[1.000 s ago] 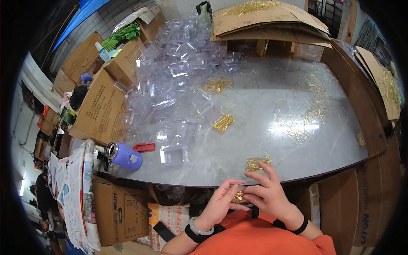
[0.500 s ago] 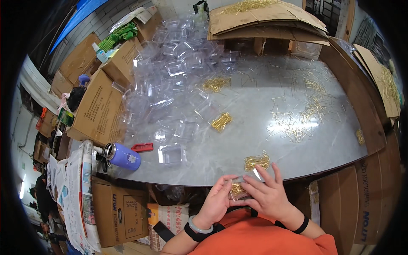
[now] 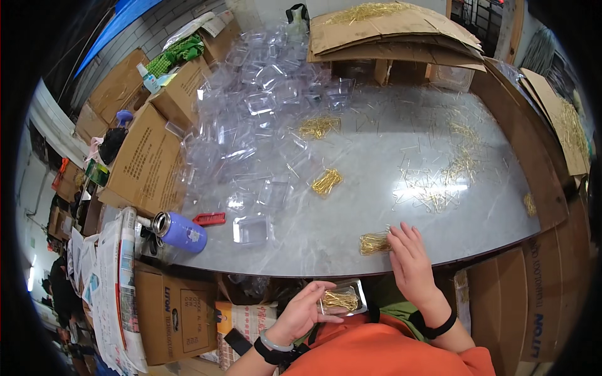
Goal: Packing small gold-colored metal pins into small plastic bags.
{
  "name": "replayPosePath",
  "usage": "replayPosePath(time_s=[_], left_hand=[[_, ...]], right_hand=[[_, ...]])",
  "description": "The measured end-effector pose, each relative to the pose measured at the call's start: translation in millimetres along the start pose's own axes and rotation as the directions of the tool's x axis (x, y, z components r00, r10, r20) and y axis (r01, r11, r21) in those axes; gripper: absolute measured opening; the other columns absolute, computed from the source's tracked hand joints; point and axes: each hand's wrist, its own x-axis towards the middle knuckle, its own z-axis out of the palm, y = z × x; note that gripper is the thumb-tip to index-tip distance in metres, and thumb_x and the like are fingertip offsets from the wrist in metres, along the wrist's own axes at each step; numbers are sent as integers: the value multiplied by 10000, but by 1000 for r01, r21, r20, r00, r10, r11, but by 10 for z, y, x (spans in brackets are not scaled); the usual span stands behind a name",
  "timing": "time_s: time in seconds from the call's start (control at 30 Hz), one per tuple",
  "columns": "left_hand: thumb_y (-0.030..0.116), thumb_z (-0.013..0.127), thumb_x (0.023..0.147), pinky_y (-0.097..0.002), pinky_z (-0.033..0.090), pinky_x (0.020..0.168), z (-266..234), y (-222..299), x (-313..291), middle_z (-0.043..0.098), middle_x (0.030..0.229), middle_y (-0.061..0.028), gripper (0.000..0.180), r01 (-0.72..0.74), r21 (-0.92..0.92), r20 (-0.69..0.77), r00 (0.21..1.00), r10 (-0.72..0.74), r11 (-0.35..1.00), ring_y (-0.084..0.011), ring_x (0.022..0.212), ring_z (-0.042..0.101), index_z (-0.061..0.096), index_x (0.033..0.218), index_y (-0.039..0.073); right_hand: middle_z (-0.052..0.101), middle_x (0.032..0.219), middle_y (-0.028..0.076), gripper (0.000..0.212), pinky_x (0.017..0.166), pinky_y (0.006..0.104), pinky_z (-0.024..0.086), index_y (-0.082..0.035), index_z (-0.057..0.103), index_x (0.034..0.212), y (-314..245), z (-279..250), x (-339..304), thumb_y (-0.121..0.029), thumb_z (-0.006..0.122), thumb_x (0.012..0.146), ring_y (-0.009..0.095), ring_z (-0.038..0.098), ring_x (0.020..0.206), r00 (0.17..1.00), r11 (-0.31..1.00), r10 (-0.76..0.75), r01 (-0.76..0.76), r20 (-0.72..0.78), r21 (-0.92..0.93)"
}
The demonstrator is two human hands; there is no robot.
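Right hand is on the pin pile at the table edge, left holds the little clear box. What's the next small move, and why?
Probably pinch up the gold pins under the right hand and carry them to the clear box in the left hand. The box sits open, below the table edge, with only a few pins inside.

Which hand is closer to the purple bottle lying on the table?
Left. The left hand, holding a small clear box below the table edge, is nearer the purple bottle. The right hand rests farther right, touching gold pins.
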Motion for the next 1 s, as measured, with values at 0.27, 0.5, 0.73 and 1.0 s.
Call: replayPosePath(time_s=[0.27, 0.5, 0.73, 1.0], left_hand=[[213, 322, 1146, -590, 481, 1100, 48, -234, 406, 540, 1413, -234, 354, -20, -227, 115, 992, 47, 974, -423, 1315, 559, 425, 1384, -28], [233, 287, 1152, -579, 462, 1125, 62, -347, 425, 504, 1462, -192, 344, -79, -284, 97, 989, 110, 956, -363, 1336, 554, 397, 1410, 35], [214, 304, 1150, -523, 483, 1120, 196, -340, 167, 494, 1409, -129, 314, -82, -137, 51, 995, 89, 987, -261, 1296, 559, 414, 1398, 55], [181, 370, 1141, -269, 567, 875, 422, 16, 368, 592, 1241, -99, 304, -512, 427, 32, 832, 554, 745, -139, 1126, 623, 487, 1345, -12]], right_hand=[[603, 1392, 154, 439, 1171, 507, 399, 0, 601, 1311, 5, 241, 69, 29, 594, 873, 378, 527, 1356, 975, 993, -101, 109, 199, -34], [591, 1401, 179, 483, 1175, 496, 403, 10, 608, 1330, -343, 166, -267, -26, 602, 849, 363, 526, 1361, 918, 971, -238, 219, 316, 96], [631, 1363, 147, 424, 1137, 512, 457, -14, 658, 1255, -437, 220, -557, 28, 686, 835, 369, 569, 1328, 941, 952, -226, 159, 251, 261], [680, 1266, 168, 298, 1119, 534, 454, -23, 678, 1200, -455, 190, -73, 32, 675, 907, 394, 612, 1264, 992, 914, -124, 110, 10, 390]])
